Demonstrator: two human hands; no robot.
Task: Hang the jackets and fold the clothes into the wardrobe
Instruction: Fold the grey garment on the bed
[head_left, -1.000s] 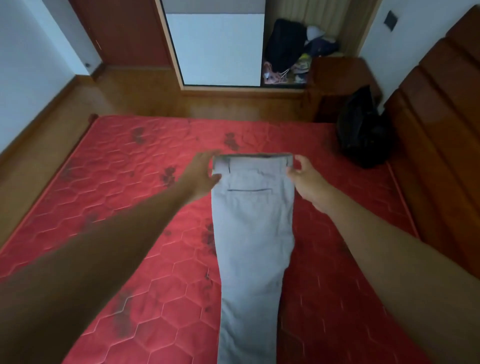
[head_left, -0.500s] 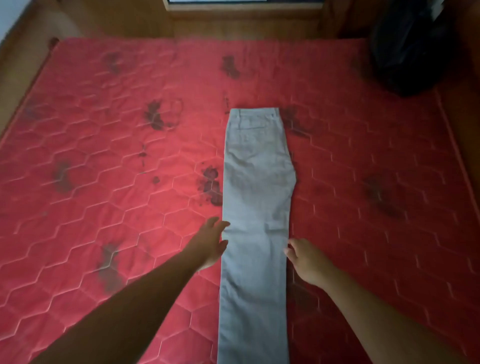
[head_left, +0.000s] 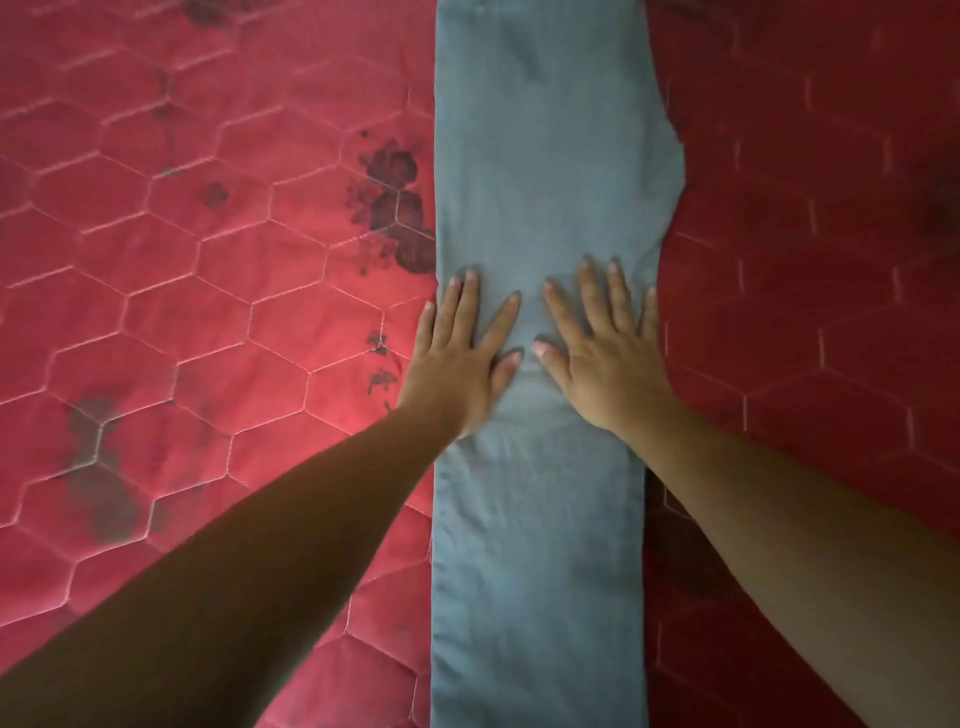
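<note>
Grey-blue cloth fills the middle of the head view: the trousers (head_left: 540, 156), folded lengthwise leg on leg, lie flat on the bed (head_left: 208, 270). They run from the top edge of the picture to the bottom edge, so I see neither waistband nor hems. Their left edge is straight; their right edge bulges out to a blunt point in the upper part and narrows below it.

The bed carries a red quilted cover stitched in hexagons, brighter to the left of the trousers and in shadow to the right. A dark flower print (head_left: 395, 208) on that cover meets the trousers' left edge.

The left hand (head_left: 457, 358) rests palm down on the left half of the trousers, fingers straight and spread. Its little finger lies at the cloth's edge, over the red cover. The right hand (head_left: 602, 353) rests palm down on the right half, likewise spread, its little finger just inside the right edge. The two thumbs point toward each other, near but apart, with a small ripple of cloth between them.

I read each grip as wide and flat: neither hand holds or pinches anything. Both bare forearms enter from the lower corners and cross the red cover.
</note>
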